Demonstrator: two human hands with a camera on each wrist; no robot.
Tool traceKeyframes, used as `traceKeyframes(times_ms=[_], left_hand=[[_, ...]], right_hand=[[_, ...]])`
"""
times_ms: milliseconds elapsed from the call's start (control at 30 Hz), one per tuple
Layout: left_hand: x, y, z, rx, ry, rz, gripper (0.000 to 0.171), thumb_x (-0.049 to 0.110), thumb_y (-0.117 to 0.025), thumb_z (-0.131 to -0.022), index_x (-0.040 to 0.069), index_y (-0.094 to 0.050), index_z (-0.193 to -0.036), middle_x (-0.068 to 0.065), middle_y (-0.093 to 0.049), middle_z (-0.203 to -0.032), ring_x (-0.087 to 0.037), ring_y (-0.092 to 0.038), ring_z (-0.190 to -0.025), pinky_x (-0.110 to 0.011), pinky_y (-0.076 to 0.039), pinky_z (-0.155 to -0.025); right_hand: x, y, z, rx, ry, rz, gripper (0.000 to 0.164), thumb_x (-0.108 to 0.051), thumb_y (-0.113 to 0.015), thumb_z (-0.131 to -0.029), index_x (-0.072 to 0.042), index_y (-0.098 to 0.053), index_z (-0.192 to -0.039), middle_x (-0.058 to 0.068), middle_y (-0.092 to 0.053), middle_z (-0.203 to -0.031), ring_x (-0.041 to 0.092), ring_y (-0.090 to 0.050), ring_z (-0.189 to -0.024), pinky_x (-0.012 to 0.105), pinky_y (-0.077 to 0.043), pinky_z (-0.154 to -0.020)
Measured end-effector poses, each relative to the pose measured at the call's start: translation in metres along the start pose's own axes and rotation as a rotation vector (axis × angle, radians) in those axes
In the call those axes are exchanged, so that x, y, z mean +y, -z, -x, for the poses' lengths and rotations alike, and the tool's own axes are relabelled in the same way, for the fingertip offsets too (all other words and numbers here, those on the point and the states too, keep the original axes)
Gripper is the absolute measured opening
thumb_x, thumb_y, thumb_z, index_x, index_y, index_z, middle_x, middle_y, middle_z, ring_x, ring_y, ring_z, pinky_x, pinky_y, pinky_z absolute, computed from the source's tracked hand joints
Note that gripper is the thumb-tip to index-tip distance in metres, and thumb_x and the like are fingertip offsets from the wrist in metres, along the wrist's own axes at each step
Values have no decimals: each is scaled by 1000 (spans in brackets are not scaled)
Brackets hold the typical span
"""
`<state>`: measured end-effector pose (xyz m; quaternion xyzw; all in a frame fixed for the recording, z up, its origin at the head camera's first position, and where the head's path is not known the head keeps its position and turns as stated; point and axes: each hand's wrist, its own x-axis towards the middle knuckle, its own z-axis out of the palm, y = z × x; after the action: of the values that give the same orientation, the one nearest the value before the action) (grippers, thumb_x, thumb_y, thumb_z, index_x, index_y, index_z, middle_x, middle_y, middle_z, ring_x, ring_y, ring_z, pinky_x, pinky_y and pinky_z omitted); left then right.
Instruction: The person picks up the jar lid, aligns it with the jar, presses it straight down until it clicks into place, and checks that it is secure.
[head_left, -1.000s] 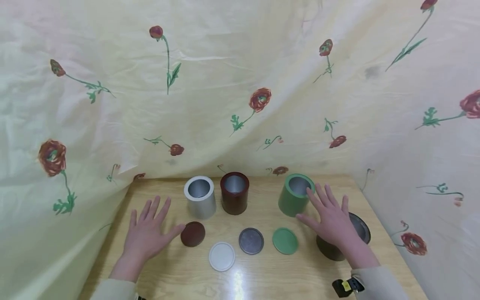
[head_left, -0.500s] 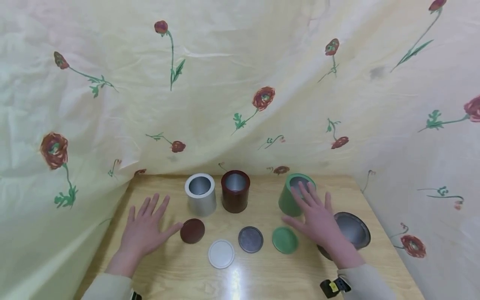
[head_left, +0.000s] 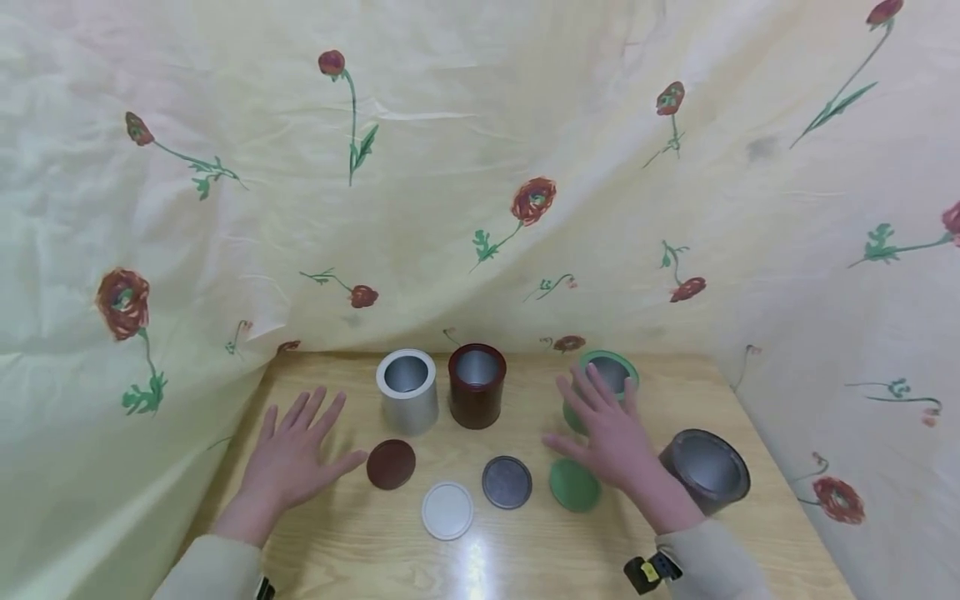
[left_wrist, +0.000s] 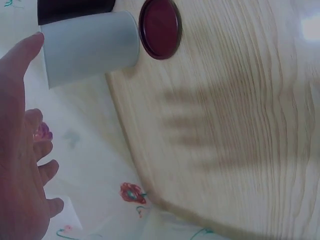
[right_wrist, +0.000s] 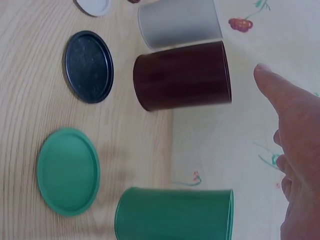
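Observation:
My left hand (head_left: 288, 462) hovers over the left of the table with fingers spread, holding nothing; its thumb points at a dark red lid (head_left: 391, 464). My right hand (head_left: 611, 437) is also spread and holds nothing. In the head view it overlaps the green canister (head_left: 628, 372), hiding much of its front. A green lid (head_left: 574, 486) lies below that hand. A white canister (head_left: 408, 400) and a dark red canister (head_left: 477, 396) stand side by side at the back, both uncovered. A black canister (head_left: 708, 471) stands open-topped right of my right forearm.
A white lid (head_left: 447, 511) and a black lid (head_left: 507, 482) lie flat mid-table, between the red and green lids. The wooden table (head_left: 375, 562) meets a flower-printed cloth (head_left: 420, 225) at the back and along both sides.
My right hand has moved left, from the right of the green canister to in front of it, uncovering more of the black canister. My left hand stays nearly where it was.

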<state>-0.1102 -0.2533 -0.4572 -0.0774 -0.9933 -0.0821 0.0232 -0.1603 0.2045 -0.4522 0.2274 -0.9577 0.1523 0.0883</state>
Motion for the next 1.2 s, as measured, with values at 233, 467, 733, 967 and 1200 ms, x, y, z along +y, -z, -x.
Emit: traceKeyframes(times_ms=[233,467,733,967,1200], left_hand=[[-5,5,-6,-13,-48,-38,99,80,-60,-92,15,-44,-165,-23,-36,-170,-47,-32,-157,-75,-16,-125],[-12,-2,-11,-37,-85,-24,96,75,-65,-92,16,-44,-165,-20,-34,-171,-48,-32,-156,-75,-14,-125],[-18,-19,-17,-32,-149,-26,97,76,-68,-89,16,-47,-163,-19,-39,-169,-46,-36,-155,-74,-15,-125],[-19,-32,-20,-62,-167,-6,96,73,-71,-87,16,-50,-161,-19,-41,-168,-46,-35,-155,-73,-15,-126],[-22,-43,-19,-76,-172,2,95,69,-75,-87,14,-51,-160,-21,-42,-167,-47,-37,-154,-73,-16,-126]], right_hand=[[-11,-10,-6,7,57,2,91,-61,-73,-94,-10,-44,-164,16,-34,-172,42,-25,-160,82,-10,-121],[-21,-23,-11,-17,95,-26,92,-61,-74,-94,-10,-43,-164,16,-32,-173,42,-26,-160,80,-10,-123],[-36,-43,-18,-65,114,-78,90,-59,-74,-95,-9,-44,-163,15,-34,-172,39,-25,-161,73,-9,-127],[-50,-59,-20,-142,118,-77,87,-61,-71,-97,-9,-46,-163,16,-35,-172,39,-27,-161,69,-11,-129],[-64,-76,-23,-208,96,-124,86,-60,-70,-97,-10,-46,-163,16,-37,-171,37,-24,-162,66,-11,-130]])
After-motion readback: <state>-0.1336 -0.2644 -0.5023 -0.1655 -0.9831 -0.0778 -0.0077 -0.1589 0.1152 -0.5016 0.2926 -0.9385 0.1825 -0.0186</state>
